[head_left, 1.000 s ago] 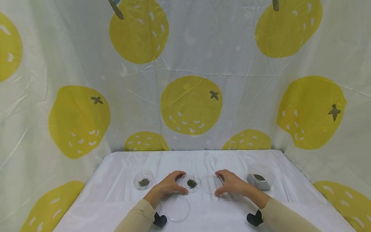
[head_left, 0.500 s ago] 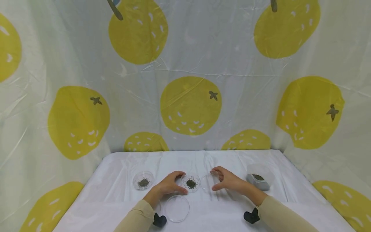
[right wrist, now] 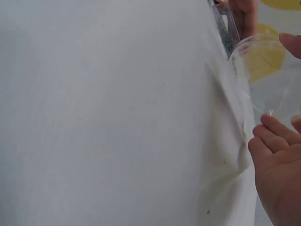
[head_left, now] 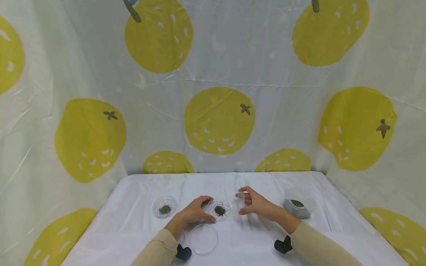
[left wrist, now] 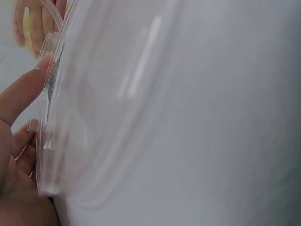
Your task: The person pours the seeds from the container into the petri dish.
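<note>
The left grip [head_left: 194, 211] holds a round clear plastic dish [head_left: 228, 213] of dark-green flakes [head_left: 219, 211]; the right grip [head_left: 256, 204] pinches a tilted clear plastic disc [right wrist: 263, 63].

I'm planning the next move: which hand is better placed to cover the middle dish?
Likely the right hand: it holds a clear round piece beside the middle dish, which the left hand grips.
</note>
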